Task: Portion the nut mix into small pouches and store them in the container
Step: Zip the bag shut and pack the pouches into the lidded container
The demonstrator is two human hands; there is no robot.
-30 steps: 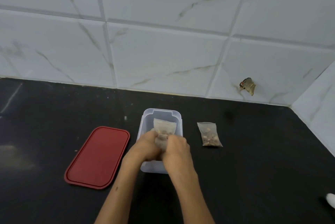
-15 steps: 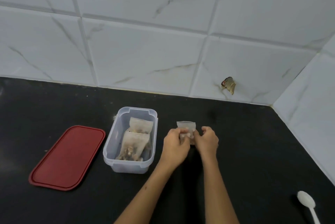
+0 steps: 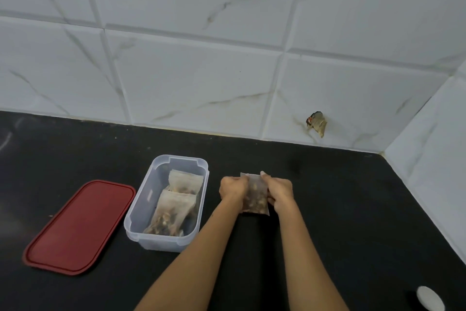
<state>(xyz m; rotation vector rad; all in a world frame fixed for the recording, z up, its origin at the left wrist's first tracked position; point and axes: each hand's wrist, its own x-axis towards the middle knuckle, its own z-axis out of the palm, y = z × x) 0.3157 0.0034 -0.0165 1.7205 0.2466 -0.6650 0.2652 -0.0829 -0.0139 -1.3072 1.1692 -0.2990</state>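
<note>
Nothing readable anywhere in this shot, no text, labels, brand names or numbers. The clear pouch (image 3: 255, 197) of nut mix, the two pouches already in the plastic container (image 3: 141, 212) and the red lid (image 3: 78, 227) are all plain (at least on the sides facing the camera). The wall tiles (image 3: 196, 78) only have grey veining, and the small scrap stuck on the tile (image 3: 316, 123) is too small and blurry to make out any print.

Left hand (image 3: 233, 188), right hand (image 3: 278, 192) — fingers pinched
</note>
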